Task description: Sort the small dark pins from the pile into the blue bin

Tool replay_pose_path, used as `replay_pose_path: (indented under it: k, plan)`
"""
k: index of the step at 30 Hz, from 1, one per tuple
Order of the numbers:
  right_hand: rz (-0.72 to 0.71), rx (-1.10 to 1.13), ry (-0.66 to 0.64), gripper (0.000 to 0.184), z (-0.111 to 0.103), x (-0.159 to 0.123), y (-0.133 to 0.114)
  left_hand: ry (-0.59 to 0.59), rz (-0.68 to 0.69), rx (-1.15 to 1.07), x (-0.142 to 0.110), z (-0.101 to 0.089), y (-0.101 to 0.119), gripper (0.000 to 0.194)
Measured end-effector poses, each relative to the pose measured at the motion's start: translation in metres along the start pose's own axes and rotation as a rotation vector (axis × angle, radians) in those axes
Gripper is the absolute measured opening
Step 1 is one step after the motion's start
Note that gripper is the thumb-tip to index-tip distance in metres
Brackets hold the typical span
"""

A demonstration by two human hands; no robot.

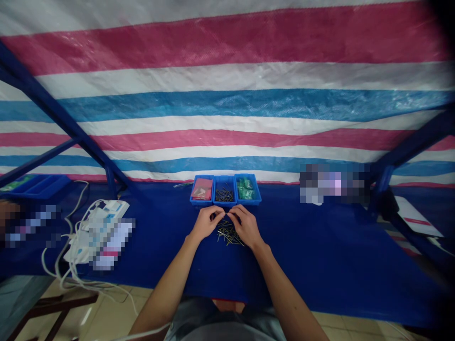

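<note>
The table's front edge runs below the forearms, and from it the blue table (313, 265) spreads to both sides. The pile (230, 233) lies on it just in front of the wrists' inner sides, partly under the right hand: thin, straight metal pieces, brassy to dark, shiny along their lengths. They cross at many angles, so the pile has no single long axis; several single pieces poke out past its left and front edges.

Above the pile, the left hand (208, 221) and right hand (244, 225) meet, fingers curled and thumb tips pinched against forefingers. Between the two pinches is a small dark piece (226, 213), held from both sides; most of it is hidden, and its direction is too small to tell.

Blue surface shows widely to the right of the right hand, and between the left hand and the white power strips (106, 220) with their cables.

Just beyond the fingers, three blue bins stand side by side: the left bin (192, 199) with pink packets, the middle bin (223, 201) with more thin metal pieces, the right bin (258, 198) with green packets. Behind them hangs the striped sheet (227, 109).
</note>
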State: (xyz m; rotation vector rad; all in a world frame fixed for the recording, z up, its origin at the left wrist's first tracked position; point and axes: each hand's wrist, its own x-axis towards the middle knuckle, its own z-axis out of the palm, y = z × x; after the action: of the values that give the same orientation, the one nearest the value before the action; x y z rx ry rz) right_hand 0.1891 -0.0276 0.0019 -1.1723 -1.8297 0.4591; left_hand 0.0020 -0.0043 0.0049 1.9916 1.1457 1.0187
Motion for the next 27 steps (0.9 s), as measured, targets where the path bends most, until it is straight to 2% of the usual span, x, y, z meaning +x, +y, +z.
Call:
replay_pose_path:
  k: [10, 27]
  plan:
    - [0.005, -0.009, -0.031, 0.024, -0.0005, 0.0008, -0.0008, -0.007, 0.006, -0.004, 0.0, 0.0004, 0.0, 0.026]
    - [0.021, -0.164, -0.06, 0.035, 0.0012, -0.0003, 0.0026, -0.008, 0.024, 0.002, -0.0003, 0.0012, -0.0007, 0.026]
